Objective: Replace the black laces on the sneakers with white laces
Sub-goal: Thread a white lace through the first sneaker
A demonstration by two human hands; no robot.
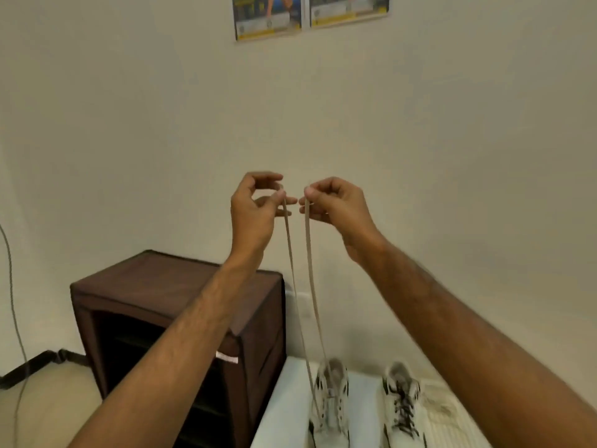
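Note:
Two white sneakers stand side by side on a white table [281,412] at the bottom. The left sneaker [331,405] has a white lace [310,286] threaded through its lower eyelets, and both lace ends rise straight up. My left hand [255,208] pinches one end between thumb and forefinger. My right hand [332,205] pinches the other end at about the same height, a short gap apart. The right sneaker [403,405] carries black laces [402,412] criss-crossed up its front.
A dark brown fabric shoe cabinet [181,318] stands left of the table against the wall. A black strap [42,363] and a grey cable [13,302] lie at the far left. Two posters [310,14] hang high on the wall.

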